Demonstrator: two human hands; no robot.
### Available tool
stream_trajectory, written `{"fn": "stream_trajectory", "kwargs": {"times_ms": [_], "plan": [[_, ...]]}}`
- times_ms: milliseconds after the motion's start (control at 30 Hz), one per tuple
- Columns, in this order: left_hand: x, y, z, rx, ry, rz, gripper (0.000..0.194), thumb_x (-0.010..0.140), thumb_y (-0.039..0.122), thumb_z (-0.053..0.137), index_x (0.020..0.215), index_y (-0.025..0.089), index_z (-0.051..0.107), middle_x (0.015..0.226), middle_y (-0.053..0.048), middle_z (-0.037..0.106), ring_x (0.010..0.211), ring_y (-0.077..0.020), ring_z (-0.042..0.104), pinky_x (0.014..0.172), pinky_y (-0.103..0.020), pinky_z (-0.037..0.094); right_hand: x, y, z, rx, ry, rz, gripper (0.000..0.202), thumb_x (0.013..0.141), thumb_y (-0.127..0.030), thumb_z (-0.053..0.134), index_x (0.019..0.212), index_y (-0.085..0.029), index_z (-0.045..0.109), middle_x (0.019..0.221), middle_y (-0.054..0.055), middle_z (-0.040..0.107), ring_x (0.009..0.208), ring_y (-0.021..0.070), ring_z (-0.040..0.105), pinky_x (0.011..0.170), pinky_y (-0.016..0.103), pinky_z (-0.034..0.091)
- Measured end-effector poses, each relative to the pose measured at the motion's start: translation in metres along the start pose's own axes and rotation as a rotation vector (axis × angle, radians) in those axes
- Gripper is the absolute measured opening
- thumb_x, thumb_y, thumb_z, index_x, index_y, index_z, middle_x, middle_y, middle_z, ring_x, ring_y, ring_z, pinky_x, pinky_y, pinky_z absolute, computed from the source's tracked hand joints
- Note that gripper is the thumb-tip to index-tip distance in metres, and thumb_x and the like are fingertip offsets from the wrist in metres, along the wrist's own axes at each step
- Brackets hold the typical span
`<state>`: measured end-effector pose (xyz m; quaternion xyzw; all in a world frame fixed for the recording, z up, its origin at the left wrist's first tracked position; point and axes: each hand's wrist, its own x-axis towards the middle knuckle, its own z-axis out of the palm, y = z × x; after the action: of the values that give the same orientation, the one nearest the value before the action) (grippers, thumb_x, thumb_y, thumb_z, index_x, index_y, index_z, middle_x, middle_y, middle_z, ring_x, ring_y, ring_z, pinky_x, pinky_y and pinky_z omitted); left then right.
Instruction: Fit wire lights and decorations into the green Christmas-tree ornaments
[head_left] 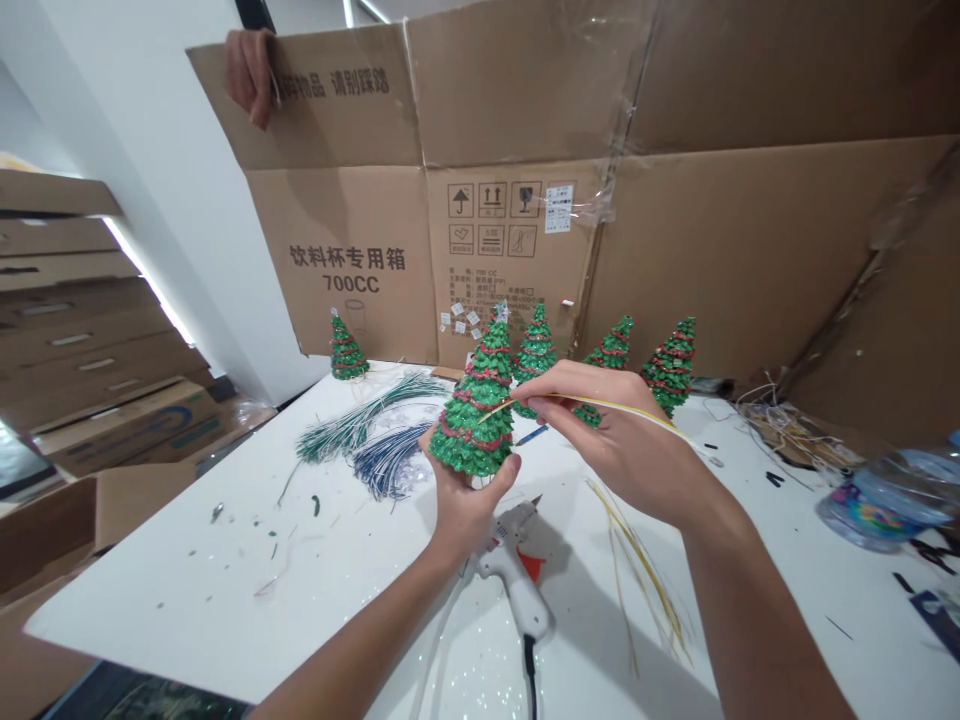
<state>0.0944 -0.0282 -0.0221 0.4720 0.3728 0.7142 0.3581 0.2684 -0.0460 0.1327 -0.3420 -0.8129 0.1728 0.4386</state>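
My left hand (465, 505) grips a small green Christmas tree (474, 415) with red garlands by its base, holding it slightly tilted over the table. My right hand (592, 415) pinches a thin yellow wire (622, 404), whose tip lies at the front of the tree about mid-height. The wire's other end trails back over the right hand. Below the hands a white glue gun (517, 585) rests on the table, its nozzle pointing away. Several loose yellow wires (649, 570) lie to its right.
More trees (670, 368) stand behind the hands, and one (346, 347) at the back left. Green wires (367, 415) and blue wires (386, 462) lie left on the white table (180, 570). Cardboard (510, 120) walls the back, with a person's hand (250, 75) on top. A bottle (889, 500) is right.
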Motion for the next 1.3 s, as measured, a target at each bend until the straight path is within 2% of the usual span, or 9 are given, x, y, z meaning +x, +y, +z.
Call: {"fn": "stream_trajectory", "kwargs": {"times_ms": [233,400,567,767,933,1067,1200,1300], "plan": [[0.0,-0.002,-0.001,-0.013,-0.032,0.026,0.082,0.079,0.039,0.092,0.138,0.03,0.035,0.15,-0.013,0.054,0.137,-0.0287,0.06,0.117,-0.046,0.047,0.0,-0.004,0.0,-0.006,-0.052,-0.058,0.019,0.109,-0.025,0.059,0.105,-0.027,0.078,0.105,0.003,0.077,0.095,0.0196,0.07,0.083,0.034,0.052],[0.0,-0.003,0.0,-0.019,-0.029,0.025,0.083,0.079,0.039,0.093,0.138,0.03,0.034,0.15,-0.014,0.055,0.139,-0.0306,0.059,0.117,-0.049,0.048,-0.001,-0.006,0.0,0.026,-0.111,-0.11,0.019,0.107,-0.019,0.061,0.109,-0.025,0.079,0.108,0.002,0.078,0.099,0.0174,0.071,0.088,0.033,0.051],[-0.001,0.0,0.001,-0.012,-0.041,0.042,0.08,0.08,0.038,0.092,0.136,0.03,0.035,0.145,-0.012,0.058,0.135,-0.0302,0.062,0.115,-0.049,0.05,-0.001,-0.005,0.0,0.053,-0.183,-0.093,0.019,0.107,-0.021,0.062,0.111,-0.026,0.08,0.112,0.0,0.078,0.104,0.0159,0.071,0.091,0.032,0.051],[-0.002,-0.003,0.0,-0.014,-0.043,0.032,0.079,0.079,0.037,0.092,0.134,0.03,0.035,0.145,-0.012,0.057,0.133,-0.029,0.062,0.113,-0.048,0.051,0.0,-0.004,-0.005,0.052,-0.124,-0.086,0.018,0.106,-0.021,0.064,0.105,-0.024,0.082,0.111,0.001,0.078,0.102,0.0152,0.071,0.089,0.029,0.052],[-0.002,0.004,0.003,-0.062,-0.071,0.029,0.077,0.08,0.035,0.092,0.132,0.03,0.034,0.144,-0.011,0.06,0.13,-0.0266,0.065,0.114,-0.047,0.051,-0.002,-0.003,-0.009,0.039,-0.281,-0.079,0.02,0.108,-0.028,0.063,0.11,-0.029,0.082,0.11,-0.003,0.079,0.102,0.014,0.07,0.09,0.029,0.048],[-0.001,0.008,0.005,-0.077,-0.073,0.017,0.078,0.08,0.035,0.092,0.132,0.03,0.034,0.141,-0.011,0.062,0.127,-0.0273,0.067,0.112,-0.048,0.053,-0.002,-0.003,-0.007,0.048,-0.282,-0.067,0.018,0.108,-0.027,0.064,0.108,-0.03,0.082,0.108,-0.004,0.08,0.1,0.0133,0.07,0.09,0.029,0.047],[-0.001,0.001,0.002,-0.011,-0.055,0.04,0.078,0.079,0.036,0.092,0.132,0.029,0.035,0.145,-0.012,0.058,0.134,-0.0291,0.063,0.116,-0.049,0.049,-0.002,-0.004,-0.008,0.044,-0.186,-0.032,0.017,0.106,-0.023,0.066,0.103,-0.026,0.083,0.107,-0.003,0.08,0.1,0.0141,0.071,0.091,0.028,0.049],[-0.002,-0.003,0.0,-0.006,-0.062,0.048,0.078,0.079,0.036,0.092,0.131,0.03,0.035,0.145,-0.011,0.057,0.135,-0.0291,0.062,0.116,-0.049,0.049,-0.002,-0.005,-0.009,0.04,-0.19,-0.031,0.018,0.106,-0.024,0.066,0.104,-0.026,0.083,0.107,-0.002,0.08,0.1,0.0145,0.072,0.09,0.028,0.05]]}}
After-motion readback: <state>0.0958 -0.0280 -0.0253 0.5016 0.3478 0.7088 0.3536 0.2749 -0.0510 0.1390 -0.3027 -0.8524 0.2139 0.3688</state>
